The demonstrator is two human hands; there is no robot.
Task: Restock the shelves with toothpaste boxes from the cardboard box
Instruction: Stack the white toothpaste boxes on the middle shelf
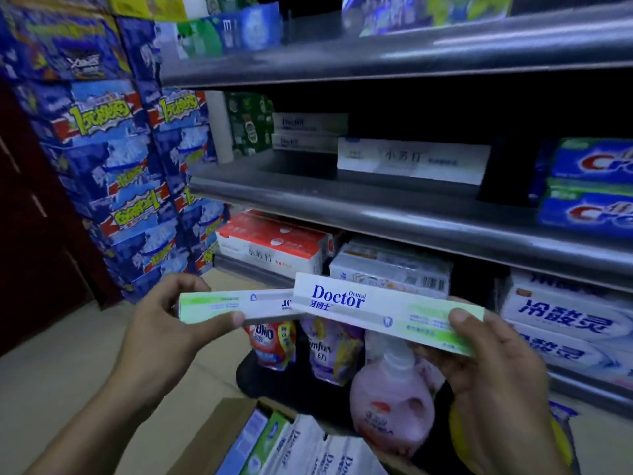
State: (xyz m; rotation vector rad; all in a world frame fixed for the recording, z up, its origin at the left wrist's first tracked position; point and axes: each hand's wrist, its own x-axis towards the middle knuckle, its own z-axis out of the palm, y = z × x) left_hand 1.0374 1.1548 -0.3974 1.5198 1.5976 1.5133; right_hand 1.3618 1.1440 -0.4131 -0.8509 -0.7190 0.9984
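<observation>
Both toothpaste boxes crosswise, below the middle shelf [260, 197].
My left grip [161, 323] pinches the left box [219, 305], my right grip [493, 354] the right box [376, 310], by outer ends; matching stack [310, 130] lies above, nearer my left.

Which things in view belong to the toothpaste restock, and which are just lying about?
Job: left hand, left-hand Doctor box, right hand, right-hand Doctor box, cardboard box, shelved Doctor boxes, middle shelf.
Lying about: Crest boxes, pink bottle, Omo pouch, Comfort pouch, blue stacked packs.
</observation>
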